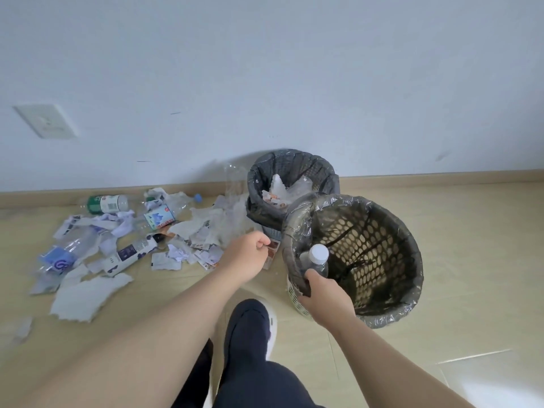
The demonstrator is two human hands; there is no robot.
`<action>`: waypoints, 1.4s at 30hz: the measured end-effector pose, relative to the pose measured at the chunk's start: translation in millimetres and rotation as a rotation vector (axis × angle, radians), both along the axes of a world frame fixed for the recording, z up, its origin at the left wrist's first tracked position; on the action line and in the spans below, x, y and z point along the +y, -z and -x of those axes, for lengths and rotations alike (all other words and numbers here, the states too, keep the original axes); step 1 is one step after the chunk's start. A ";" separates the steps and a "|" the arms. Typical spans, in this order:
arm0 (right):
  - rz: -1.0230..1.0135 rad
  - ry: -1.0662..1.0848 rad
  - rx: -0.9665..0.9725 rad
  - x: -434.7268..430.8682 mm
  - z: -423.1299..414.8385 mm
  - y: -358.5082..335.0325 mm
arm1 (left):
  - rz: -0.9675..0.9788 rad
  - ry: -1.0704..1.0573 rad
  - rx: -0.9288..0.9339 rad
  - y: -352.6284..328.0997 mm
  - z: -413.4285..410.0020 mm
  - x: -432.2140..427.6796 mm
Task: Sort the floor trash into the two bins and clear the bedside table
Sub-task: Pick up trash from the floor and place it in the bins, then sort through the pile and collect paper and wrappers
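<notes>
Against the pale wall (265, 69), where the floor (441, 219) meets the skirting, you are mid-sort, with most of the job ahead of you. A wide spread of litter (123, 231) covers the left of the scene: torn paper sheets (88, 295), crumpled tissue and several plastic bottles, among them a green-labelled bottle (106, 204) lying far left by the skirting and a crushed blue-labelled bottle (63, 254) nearer you.

The two bins stand touching, right of centre. The near bin (382, 318), lined and showing only its mesh wall inside, is the one you are feeding. The far bin (294, 156) already holds paper and wrappers.

Your right hand (326, 295) is wrapped round a clear white-capped bottle (316, 260), held upright just inside the near bin's near-left rim. So the step in hand is dropping plastic into that bin.

Your left hand (250, 254) hovers with fingers curled at the litter's right edge, beside a small brown-and-white wrapper (272, 248) by the foot of the bins. Whether it pinches that wrapper cannot be made out.

Next, I judge, you let the bottle go over the open mesh rather than on the rim. Then your left hand must lift paper to the far bin, keeping the two kinds apart. No bedside table is in view, so that part waits.
</notes>
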State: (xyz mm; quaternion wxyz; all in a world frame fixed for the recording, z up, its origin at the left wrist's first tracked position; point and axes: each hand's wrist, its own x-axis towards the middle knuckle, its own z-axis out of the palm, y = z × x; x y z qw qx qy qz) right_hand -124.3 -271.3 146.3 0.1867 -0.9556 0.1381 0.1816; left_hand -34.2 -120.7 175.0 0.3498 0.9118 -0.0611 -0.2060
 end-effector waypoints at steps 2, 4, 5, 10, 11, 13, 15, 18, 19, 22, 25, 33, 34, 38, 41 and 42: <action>0.059 -0.002 0.019 8.4 -5.8 -6.3 | -0.004 -0.018 0.000 0.7 -2.8 7.2; 0.126 0.023 -0.045 19.0 -13.5 -16.4 | -0.020 -0.044 -0.002 0.7 -5.4 15.6; 0.160 0.024 -0.109 25.1 -19.7 -22.7 | -0.023 -0.061 -0.008 0.8 -8.2 20.2; 0.042 -0.058 -0.287 67.4 -62.7 -45.7 | -0.011 -0.133 -0.020 -1.4 -26.5 47.3; -0.011 -0.060 -0.278 75.5 -71.7 -46.6 | -0.003 -0.149 -0.025 -0.1 -30.9 53.2; -0.120 -0.046 -0.221 91.7 -89.4 -39.6 | 0.011 -0.182 -0.015 7.9 -40.0 69.3; -0.175 -0.034 -0.142 103.1 -104.0 -22.5 | -0.008 -0.202 -0.002 22.3 -48.0 85.6; -0.211 -0.028 -0.013 112.7 -117.9 10.4 | -0.032 -0.217 0.023 53.5 -56.6 106.6; -0.226 -0.024 0.029 114.6 -122.1 20.7 | -0.038 -0.211 0.036 65.2 -60.5 111.9; -0.247 -0.030 0.142 120.9 -138.8 55.0 | -0.071 -0.194 0.070 102.3 -74.4 124.0; -0.185 -0.017 0.195 121.6 -154.3 85.4 | -0.106 -0.191 0.073 136.9 -84.8 131.4; -0.039 0.246 -0.286 137.6 -197.0 154.4 | -0.317 -0.304 -0.025 217.1 -107.1 150.1; -0.108 0.322 -0.331 137.1 -203.4 155.4 | -0.247 -0.369 0.004 218.4 -107.0 147.8; -0.484 0.362 -0.268 132.0 -229.6 149.3 | 0.071 -0.550 0.128 215.1 -108.9 139.4; -0.734 0.321 -0.087 131.7 -242.0 144.7 | 0.208 -0.558 0.217 204.0 -120.5 136.3; -0.751 0.282 -0.042 134.0 -244.0 144.5 | 0.292 -0.584 0.250 197.7 -125.7 134.7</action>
